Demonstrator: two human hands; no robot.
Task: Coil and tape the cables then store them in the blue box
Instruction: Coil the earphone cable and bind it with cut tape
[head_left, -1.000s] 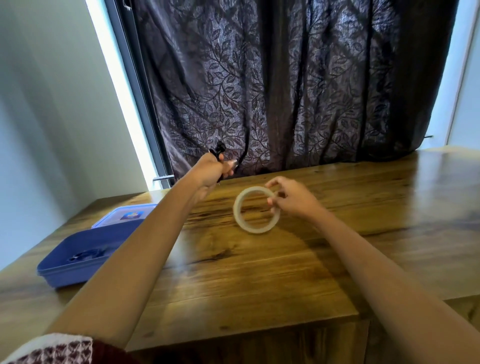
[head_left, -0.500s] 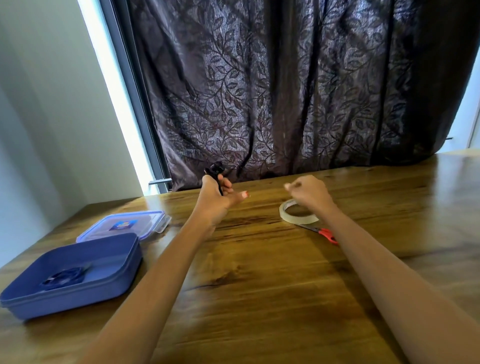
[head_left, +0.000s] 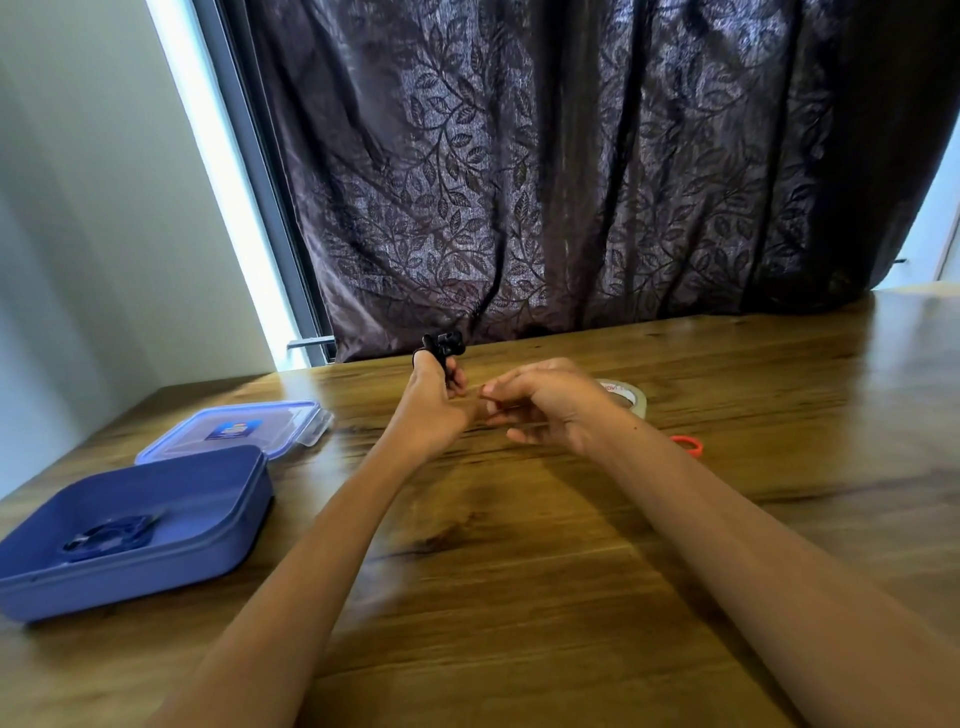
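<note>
Holding cable (head_left: 442, 347), coiled, pinched in left grip (head_left: 431, 405) above bench (head_left: 519, 582). Right grip (head_left: 550, 408): curled, contents unclear. Risk: cable may spring loose if pinch slackens before taping; box (head_left: 156, 483) well apart.

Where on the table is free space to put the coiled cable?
Bare table runs along the front edge right of the blue box, and right of the scissors. Crowded: tape roll and scissors by the right hand; lid behind the box.
</note>
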